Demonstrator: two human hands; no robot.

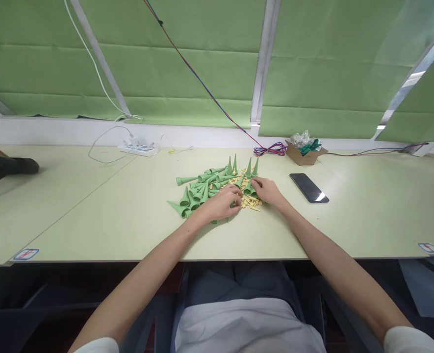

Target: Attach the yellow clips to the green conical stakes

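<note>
A heap of green plastic cones (202,189) lies in the middle of the pale table (91,211), some lying flat and a few standing upright at the back. Small yellow pieces (251,205) are scattered among them on the right side. My left hand (222,203) rests on the front of the heap with fingers curled around a green cone. My right hand (268,190) sits at the heap's right edge, fingers pinched at a green cone and the yellow bits. The two hands nearly touch.
A black phone (308,188) lies right of the heap. Behind it stands a small cardboard box (305,154) with plastic-wrapped items, beside coiled wires (271,148). A white power strip (139,148) with cables sits at the back left. A dark object (9,165) lies far left.
</note>
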